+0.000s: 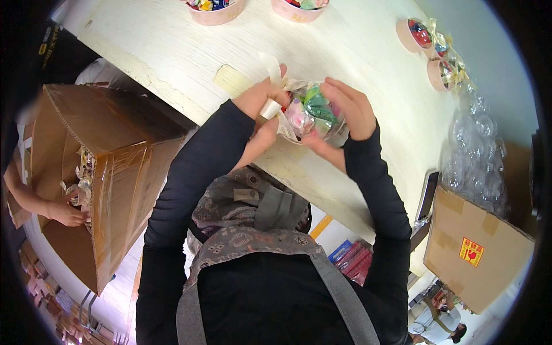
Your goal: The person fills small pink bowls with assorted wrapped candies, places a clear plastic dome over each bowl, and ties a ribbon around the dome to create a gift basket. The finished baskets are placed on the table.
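At the table's near edge, a round tub of wrapped candies [315, 112] with a clear plastic cover lies between my hands. Green, pink and red wrappers show through the plastic. My right hand [353, 112] is curved around its right side, with the thumb at the near rim and the fingers on the far side. On the opposite side my left hand [256, 109] is closed on a cream ribbon [270, 108] against the tub. One ribbon end stands up beyond its fingers. The tub's wall is mostly hidden by my hands and the ribbon.
More pink tubs of candies [215, 14] stand at the far edge, and others [440, 75] at the right. Clear plastic domes [474, 149] are stacked beside a phone [428, 192] and a cardboard box [477, 247]. Left, a person's hand [68, 213] reaches into an open carton [121, 213].
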`<state>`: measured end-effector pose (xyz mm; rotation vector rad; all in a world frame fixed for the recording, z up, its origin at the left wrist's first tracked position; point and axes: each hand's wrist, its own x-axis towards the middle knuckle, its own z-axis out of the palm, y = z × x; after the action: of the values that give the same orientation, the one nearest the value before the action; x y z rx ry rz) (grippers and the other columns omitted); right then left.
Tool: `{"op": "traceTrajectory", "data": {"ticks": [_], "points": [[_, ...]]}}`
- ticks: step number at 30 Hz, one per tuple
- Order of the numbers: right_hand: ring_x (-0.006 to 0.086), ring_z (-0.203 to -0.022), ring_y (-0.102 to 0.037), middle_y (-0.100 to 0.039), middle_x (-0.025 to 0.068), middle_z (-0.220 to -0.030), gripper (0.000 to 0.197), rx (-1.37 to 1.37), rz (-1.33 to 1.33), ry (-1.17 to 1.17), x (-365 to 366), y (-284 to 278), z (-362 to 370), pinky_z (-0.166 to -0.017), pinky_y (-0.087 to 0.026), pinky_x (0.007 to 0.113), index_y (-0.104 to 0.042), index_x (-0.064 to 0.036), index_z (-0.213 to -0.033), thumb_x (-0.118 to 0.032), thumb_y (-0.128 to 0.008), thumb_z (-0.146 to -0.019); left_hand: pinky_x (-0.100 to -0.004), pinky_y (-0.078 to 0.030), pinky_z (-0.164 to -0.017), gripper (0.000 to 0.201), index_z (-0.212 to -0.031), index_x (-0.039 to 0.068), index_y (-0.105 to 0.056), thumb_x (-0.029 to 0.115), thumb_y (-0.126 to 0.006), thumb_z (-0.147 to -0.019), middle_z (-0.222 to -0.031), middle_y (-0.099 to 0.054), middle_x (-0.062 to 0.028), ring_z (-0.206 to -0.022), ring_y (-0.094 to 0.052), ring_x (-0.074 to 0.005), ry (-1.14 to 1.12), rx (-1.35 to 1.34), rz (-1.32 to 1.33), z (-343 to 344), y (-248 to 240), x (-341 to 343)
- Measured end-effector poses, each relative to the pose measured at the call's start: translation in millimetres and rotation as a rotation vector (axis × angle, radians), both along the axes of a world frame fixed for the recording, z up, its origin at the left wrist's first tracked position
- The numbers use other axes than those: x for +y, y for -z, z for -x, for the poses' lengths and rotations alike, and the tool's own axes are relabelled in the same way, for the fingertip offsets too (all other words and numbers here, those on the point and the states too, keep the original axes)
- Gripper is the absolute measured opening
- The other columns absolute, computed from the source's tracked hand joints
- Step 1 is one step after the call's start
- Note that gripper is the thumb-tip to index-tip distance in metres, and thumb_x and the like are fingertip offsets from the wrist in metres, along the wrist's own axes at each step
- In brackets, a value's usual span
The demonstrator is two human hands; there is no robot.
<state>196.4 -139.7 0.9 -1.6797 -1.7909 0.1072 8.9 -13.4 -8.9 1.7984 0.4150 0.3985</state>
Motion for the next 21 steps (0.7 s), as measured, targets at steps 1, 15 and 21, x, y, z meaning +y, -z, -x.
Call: {"op": "traceTrajectory", "data": {"ticks": [1,15,21], "points": [[0.0304,-0.105,-0.053,-0.051,0.0171,-0.119,0.072,-0.006,0.022,0.005,-1,-5,4,-0.086,-0.046,0.037,-0.048,-0.0062,-0.123,-0.024,-0.081,-0.06,-0.0319,-0.048,-0.07,0.029,-0.111,0.006,-0.045,0.012,-0.057,-0.086,-0.101,-0.052,-0.014,-0.085,-0.057,-0.0204,-0.063,-0.062,-0.018,-2,2,1],[0.0286,-0.086,-0.053,-0.053,0.0133,-0.101,0.071,-0.098,-0.194,-0.088,7,7,9,-0.069,-0.046,0.038,-0.056,-0.0156,-0.115,-0.045,-0.08,-0.056,-0.0238,-0.039,-0.049,0.037,-0.103,0.003,-0.056,0.035,-0.061,-0.086,-0.062,-0.058,-0.0061,-0.055,-0.05,-0.0068,-0.407,0.153,0.207,-12,-23,-19],[0.0258,-0.079,-0.051,-0.051,0.0131,-0.095,0.08,-0.156,-0.069,-0.04,4,7,11,-0.066,-0.04,0.04,-0.054,-0.015,-0.116,-0.055,-0.08,-0.052,-0.0206,-0.04,-0.051,0.033,-0.105,0.003,-0.055,0.031,-0.06,-0.088,-0.069,-0.062,-0.0081,-0.061,-0.053,-0.0061,-0.302,0.189,0.065,-19,-29,-22]]}}
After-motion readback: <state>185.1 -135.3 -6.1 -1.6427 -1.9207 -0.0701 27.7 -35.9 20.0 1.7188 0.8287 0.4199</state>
